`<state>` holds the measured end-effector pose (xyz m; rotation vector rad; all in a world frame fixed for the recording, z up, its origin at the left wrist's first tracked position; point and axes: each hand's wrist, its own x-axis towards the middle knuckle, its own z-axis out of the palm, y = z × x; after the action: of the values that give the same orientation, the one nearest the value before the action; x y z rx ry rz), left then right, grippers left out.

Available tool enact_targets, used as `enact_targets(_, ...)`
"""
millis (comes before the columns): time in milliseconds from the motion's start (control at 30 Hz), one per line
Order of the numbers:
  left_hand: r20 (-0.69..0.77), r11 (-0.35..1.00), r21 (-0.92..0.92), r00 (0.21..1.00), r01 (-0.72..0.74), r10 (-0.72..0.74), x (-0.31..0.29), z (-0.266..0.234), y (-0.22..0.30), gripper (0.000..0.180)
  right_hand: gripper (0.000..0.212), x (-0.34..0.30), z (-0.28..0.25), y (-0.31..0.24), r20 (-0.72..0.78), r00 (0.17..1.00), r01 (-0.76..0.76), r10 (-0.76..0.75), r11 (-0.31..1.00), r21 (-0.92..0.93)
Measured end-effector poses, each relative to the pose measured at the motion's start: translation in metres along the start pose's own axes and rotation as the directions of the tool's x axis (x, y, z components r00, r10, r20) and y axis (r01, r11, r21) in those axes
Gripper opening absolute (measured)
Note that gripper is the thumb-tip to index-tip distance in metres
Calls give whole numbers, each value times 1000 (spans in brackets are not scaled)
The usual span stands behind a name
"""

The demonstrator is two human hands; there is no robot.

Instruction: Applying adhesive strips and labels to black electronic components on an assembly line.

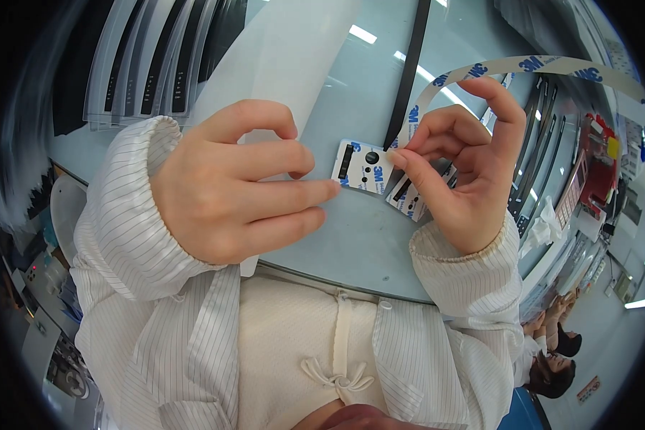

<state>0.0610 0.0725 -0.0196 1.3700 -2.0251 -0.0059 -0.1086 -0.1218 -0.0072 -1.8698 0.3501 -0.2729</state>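
Note:
A small white adhesive-backed piece (362, 168) with blue print, a black slot and round holes lies on the glass tabletop. My left hand (240, 186) hovers at its left, fingers apart and partly bent, one fingertip at the piece's lower left edge. My right hand (473, 161) pinches thumb and fingertips together at the piece's right edge, where a long printed tape strip (484, 69) comes down. The strip arcs up and away to the far right. A second similar piece (406, 199) lies partly under my right hand. A narrow black strip (411, 68) runs from the far side to the first piece.
Clear sleeves with black strips (150, 64) lie at the far left, beside a translucent white sheet (272, 61). More dark strips (545, 143), a crumpled tissue (543, 226) and a red object (600, 161) are on the right. Other people (555, 351) sit at the far right.

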Motion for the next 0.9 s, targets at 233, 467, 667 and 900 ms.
enact_targets(233, 77, 999, 23, 997, 30, -32, 1, -1, 2, 9, 77, -1, 0, 0, -8, 1000, 5, -6, 1000, -16)
enact_targets(467, 86, 998, 25, 994, 59, -61, 2, -1, 5, 6, 77, -2, 3, -1, -47, 998, 26, -28, 999, -37)
enact_targets(667, 99, 997, 49, 993, 55, -60, 4, -2, 4, 5, 75, -4, 3, -4, -54, 998, 34, -39, 996, -87)
enact_targets(900, 102, 994, 101, 993, 42, -52, 2, 0, 6, 5, 74, -4, 5, -5, -57, 996, 56, -64, 989, -136)
